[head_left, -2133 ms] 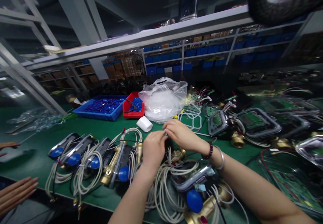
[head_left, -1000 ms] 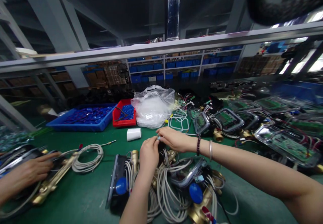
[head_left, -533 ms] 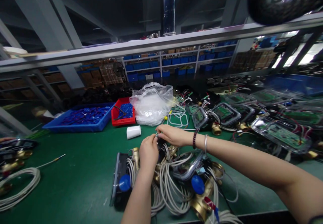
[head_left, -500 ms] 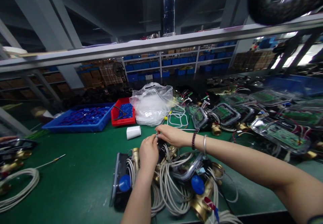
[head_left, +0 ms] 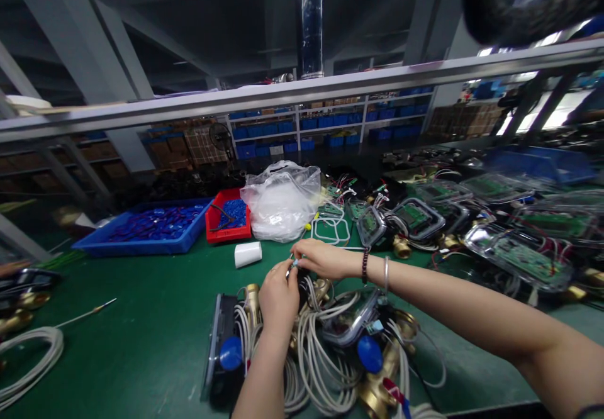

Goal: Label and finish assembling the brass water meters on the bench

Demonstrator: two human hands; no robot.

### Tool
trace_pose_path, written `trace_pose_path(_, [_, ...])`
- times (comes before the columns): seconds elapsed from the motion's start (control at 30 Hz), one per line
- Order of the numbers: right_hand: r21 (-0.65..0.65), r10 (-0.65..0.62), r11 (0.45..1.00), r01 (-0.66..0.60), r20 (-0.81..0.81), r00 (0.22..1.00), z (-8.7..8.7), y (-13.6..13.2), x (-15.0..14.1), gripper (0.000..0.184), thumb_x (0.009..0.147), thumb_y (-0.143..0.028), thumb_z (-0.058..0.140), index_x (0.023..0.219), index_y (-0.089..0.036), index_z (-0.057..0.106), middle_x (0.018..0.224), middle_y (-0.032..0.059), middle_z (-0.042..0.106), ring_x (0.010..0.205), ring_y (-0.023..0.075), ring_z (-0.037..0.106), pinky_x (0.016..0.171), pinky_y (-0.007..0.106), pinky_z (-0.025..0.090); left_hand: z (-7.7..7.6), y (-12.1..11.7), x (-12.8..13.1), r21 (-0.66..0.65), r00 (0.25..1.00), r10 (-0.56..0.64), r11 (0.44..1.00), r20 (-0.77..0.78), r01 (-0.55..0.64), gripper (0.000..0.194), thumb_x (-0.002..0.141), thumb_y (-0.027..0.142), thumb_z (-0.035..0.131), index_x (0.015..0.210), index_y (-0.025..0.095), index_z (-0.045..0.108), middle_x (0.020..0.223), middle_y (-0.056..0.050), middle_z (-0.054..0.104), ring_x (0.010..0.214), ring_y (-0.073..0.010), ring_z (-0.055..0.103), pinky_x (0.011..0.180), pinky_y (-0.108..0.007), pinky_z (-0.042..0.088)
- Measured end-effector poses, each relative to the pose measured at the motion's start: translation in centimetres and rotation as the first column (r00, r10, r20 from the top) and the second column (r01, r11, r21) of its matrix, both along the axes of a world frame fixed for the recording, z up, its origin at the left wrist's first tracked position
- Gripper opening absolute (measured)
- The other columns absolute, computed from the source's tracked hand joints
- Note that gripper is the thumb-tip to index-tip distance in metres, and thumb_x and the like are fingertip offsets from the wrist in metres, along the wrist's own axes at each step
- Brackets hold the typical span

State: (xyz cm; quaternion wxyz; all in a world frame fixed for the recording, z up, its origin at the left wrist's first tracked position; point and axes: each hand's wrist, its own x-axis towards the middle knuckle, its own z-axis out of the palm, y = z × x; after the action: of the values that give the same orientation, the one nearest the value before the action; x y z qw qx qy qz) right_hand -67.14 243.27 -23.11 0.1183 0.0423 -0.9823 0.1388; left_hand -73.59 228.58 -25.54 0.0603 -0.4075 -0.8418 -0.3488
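Observation:
My left hand (head_left: 277,296) and my right hand (head_left: 326,259) meet fingertip to fingertip above a cluster of brass-bodied meters. Both are closed in a pinch around something small; a light-blue bit (head_left: 296,262) peeks out between the fingers, but its kind cannot be made out. Below them hang coils of grey cable (head_left: 321,362). Left of my left forearm stands a black meter housing (head_left: 221,331) with a blue round cap (head_left: 231,353). Under my right wrist lies a clear-covered meter (head_left: 352,324), with a brass pipe body (head_left: 377,384) beside it.
Behind my hands are a white cup-like cylinder (head_left: 248,255), a red bin (head_left: 229,233) of blue pieces, a blue tray (head_left: 141,247) and a plastic bag (head_left: 283,202). Open meters with circuit boards (head_left: 523,258) crowd the right. A cable coil (head_left: 33,359) lies left.
The fingertips stay together, with slight finger shifts; a light-blue bit now shows between them. The whole view has shifted a little, so most things on the bench appear slightly lower and further left.

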Motion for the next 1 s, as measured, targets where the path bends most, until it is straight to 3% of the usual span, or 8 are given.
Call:
trace_pose_path(0.1, [0.059,0.032,0.998,-0.031,-0.025,0.999,0.5,-0.4,0.4,0.010,0.089,-0.012,0.052,0.096,-0.011,0.059,0.105,0.0123,0.060,0.099,0.0237,0.052,0.091,0.042,0.041,0.0,0.0,-0.1,0.005,1.000,-0.011,1.000,-0.012,0.011,0.026,0.086,0.014,0.050,0.106,0.016,0.067,0.107,-0.010,0.070,0.100,-0.0212,0.065,0.086,-0.032,0.051])
trace_pose_path(0.23, [0.080,0.061,0.995,-0.057,-0.042,0.997,0.7,-0.8,0.0,0.009,0.086,-0.009,0.054,0.088,-0.013,0.062,0.104,0.0111,0.062,0.109,0.0251,0.047,0.099,0.043,0.034,0.0,0.0,-0.2,0.010,0.999,-0.025,1.000,-0.042,0.025,0.024,0.085,0.013,0.053,0.101,0.018,0.069,0.103,-0.007,0.072,0.095,-0.0204,0.067,0.085,-0.030,0.051])
trace_pose_path(0.43, [-0.026,0.002,1.000,-0.001,0.032,0.999,0.6,-0.4,-0.6,0.010,0.093,-0.017,0.054,0.088,-0.011,0.061,0.087,0.0021,0.063,0.081,0.0151,0.061,0.078,0.033,0.050,-0.1,0.1,0.1,0.009,0.997,-0.002,1.000,-0.083,0.003,0.023,0.085,0.015,0.052,0.100,0.018,0.070,0.104,-0.009,0.071,0.096,-0.0224,0.067,0.081,-0.031,0.052])
trace_pose_path(0.53, [-0.091,-0.089,0.992,0.092,0.044,0.995,0.7,0.4,1.6,0.013,0.093,-0.021,0.055,0.088,-0.012,0.061,0.090,0.0031,0.062,0.089,0.0170,0.060,0.084,0.038,0.049,0.3,0.1,0.5,-0.033,0.997,0.027,0.999,-0.067,-0.029,0.033,0.085,0.022,0.055,0.116,0.017,0.063,0.111,-0.011,0.069,0.100,-0.0247,0.065,0.083,-0.033,0.051])
trace_pose_path(0.63, [-0.177,-0.257,0.949,0.262,0.054,0.965,0.1,2.6,6.6,0.013,0.093,-0.024,0.054,0.093,-0.012,0.061,0.094,0.0041,0.062,0.095,0.0187,0.059,0.089,0.041,0.046,1.2,0.2,0.9,-0.152,0.993,0.110,0.982,-0.036,-0.114,0.047,0.083,0.034,0.058,0.127,0.018,0.055,0.114,-0.012,0.067,0.101,-0.0286,0.064,0.083,-0.037,0.050])
trace_pose_path(0.73, [-0.264,-0.483,0.833,0.486,0.080,0.872,-1.4,4.9,14.4,0.012,0.092,-0.024,0.056,0.093,-0.013,0.062,0.095,0.0045,0.062,0.092,0.0183,0.059,0.088,0.040,0.047,1.9,0.4,1.1,-0.246,0.991,0.127,0.960,-0.030,-0.130,0.040,0.085,0.039,0.053,0.120,0.021,0.062,0.112,-0.013,0.067,0.103,-0.0315,0.062,0.084,-0.040,0.048])
trace_pose_path(0.83, [-0.354,-0.699,0.641,0.681,0.096,0.708,-3.6,5.7,23.1,0.011,0.091,-0.022,0.056,0.092,-0.012,0.061,0.089,0.0046,0.064,0.084,0.0175,0.061,0.083,0.039,0.049,2.1,0.6,1.2,-0.266,0.988,0.144,0.952,-0.052,-0.153,0.041,0.085,0.042,0.049,0.119,0.022,0.063,0.110,-0.015,0.067,0.102,-0.0352,0.062,0.082,-0.044,0.048])
trace_pose_path(1.0, [-0.531,-0.906,0.315,0.786,0.078,0.416,-7.4,4.0,33.2,0.018,0.092,-0.021,0.044,0.095,-0.012,0.059,0.090,0.0099,0.067,0.075,0.0162,0.063,0.068,0.030,0.051,2.2,0.6,1.5,-0.290,0.973,0.212,0.929,-0.094,-0.230,0.046,0.083,0.045,0.050,0.122,0.022,0.061,0.111,-0.016,0.067,0.101,-0.0395,0.061,0.082,-0.051,0.048])
